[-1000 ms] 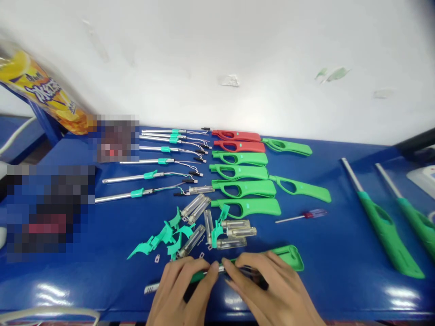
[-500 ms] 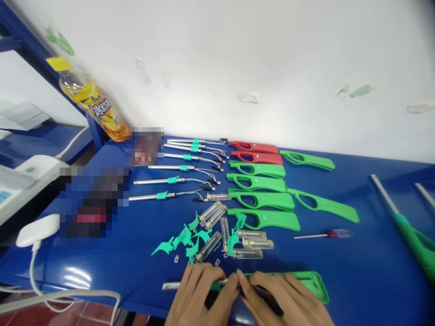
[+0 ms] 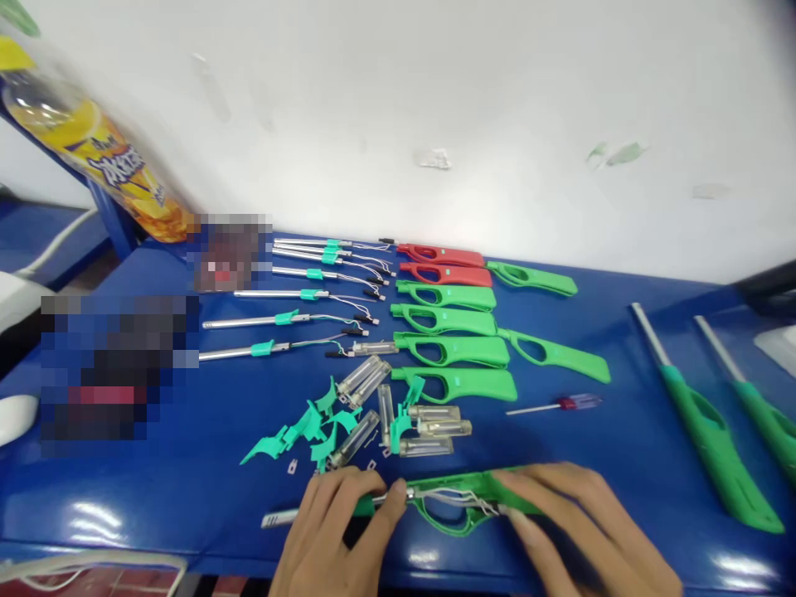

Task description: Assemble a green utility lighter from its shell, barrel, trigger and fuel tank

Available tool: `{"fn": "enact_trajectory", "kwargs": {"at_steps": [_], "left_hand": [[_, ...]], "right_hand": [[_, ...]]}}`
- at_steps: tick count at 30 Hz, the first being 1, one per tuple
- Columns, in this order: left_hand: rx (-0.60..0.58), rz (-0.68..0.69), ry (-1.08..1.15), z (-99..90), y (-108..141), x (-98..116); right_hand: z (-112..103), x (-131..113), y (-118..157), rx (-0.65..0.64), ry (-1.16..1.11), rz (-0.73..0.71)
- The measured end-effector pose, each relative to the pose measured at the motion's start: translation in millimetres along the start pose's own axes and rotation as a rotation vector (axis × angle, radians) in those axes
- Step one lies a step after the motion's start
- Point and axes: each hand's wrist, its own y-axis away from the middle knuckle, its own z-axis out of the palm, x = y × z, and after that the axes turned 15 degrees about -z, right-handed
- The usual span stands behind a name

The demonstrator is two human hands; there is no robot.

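At the front of the bench, an opened green lighter handle shell point(image 3: 461, 479) lies with a metal tube point(image 3: 279, 519) set in its left end. My left hand point(image 3: 339, 526) is closed over the tube near the teal collar, thumb pressing from the near side. White wires point(image 3: 457, 498) run from the tube along the shell, above the trigger loop, to a small dark part point(image 3: 493, 507). My right hand point(image 3: 578, 526) grips the right part of the shell, thumb and fingertips beside the dark part; its palm hides the handle's end.
Behind lie clear fuel tanks point(image 3: 435, 447), teal triggers point(image 3: 304, 424), rows of wired metal tubes point(image 3: 245, 322) and green handles point(image 3: 457, 385), plus red handles point(image 3: 448, 274). A screwdriver point(image 3: 578, 403) and assembled lighters point(image 3: 715, 452) lie right. A drink bottle point(image 3: 118, 166) leans back left.
My right hand has moved right along the handle, away from my left hand, uncovering the wires and trigger loop. My left hand still holds the tube. The view has shifted right.
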Motion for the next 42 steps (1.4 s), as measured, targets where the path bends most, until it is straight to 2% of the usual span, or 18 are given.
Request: {"fn": "enact_trajectory", "kwargs": {"at_steps": [2, 4, 8, 21, 28, 37, 42], "left_hand": [[-0.023, 0.072, -0.018, -1.3, -1.0, -5.9], [-0.042, 0.110, -0.028, -2.5, -2.3, -10.2], [-0.041, 0.102, -0.027, -3.0, -3.5, -12.8], [-0.059, 0.108, -0.077, -3.3, -5.0, -14.0], [-0.080, 0.113, -0.081, -4.0, -7.6, -15.5], [-0.041, 0.133, -0.088, -6.0, -7.8, -13.7], [-0.016, 0.091, -0.086, -11.3, -11.9, -5.6]], "right_hand": [[-8.2, 7.7, 11.6, 0.017, -0.021, 0.090], [-11.4, 14.1, 19.7, -0.006, -0.054, 0.079], [-6.4, 19.4, 25.1, -0.009, -0.098, 0.023], [-7.1, 20.4, 26.3, -0.070, -0.088, -0.016], [-6.9, 17.2, 17.8, -0.042, -0.072, -0.039], [-9.5, 18.0, 21.3, -0.036, -0.091, -0.041], [-7.5, 20.1, 21.9, -0.035, -0.150, -0.009]]}}
